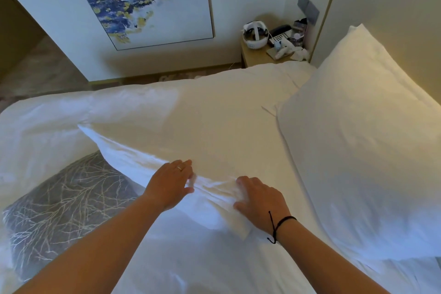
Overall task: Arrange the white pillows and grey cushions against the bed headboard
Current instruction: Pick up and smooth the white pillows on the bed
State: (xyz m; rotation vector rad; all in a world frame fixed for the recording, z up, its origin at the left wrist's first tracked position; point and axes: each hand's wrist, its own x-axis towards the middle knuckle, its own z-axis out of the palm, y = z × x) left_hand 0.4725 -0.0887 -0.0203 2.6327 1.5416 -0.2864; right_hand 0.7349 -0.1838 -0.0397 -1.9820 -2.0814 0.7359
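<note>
A large white pillow (195, 126) lies flat across the middle of the bed. My left hand (170, 182) and my right hand (260, 200) both grip its near edge, and the fabric bunches between them. A second white pillow (362, 150) leans upright against the headboard (393, 19) on the right. A grey cushion (64, 205) with a pale branch pattern lies at the lower left, partly under the flat pillow.
The bed's white duvet (35, 126) spreads to the left. A wooden bedside table (257, 56) at the back holds a white headset, a phone and small items. A blue and yellow painting (143, 0) hangs on the far wall.
</note>
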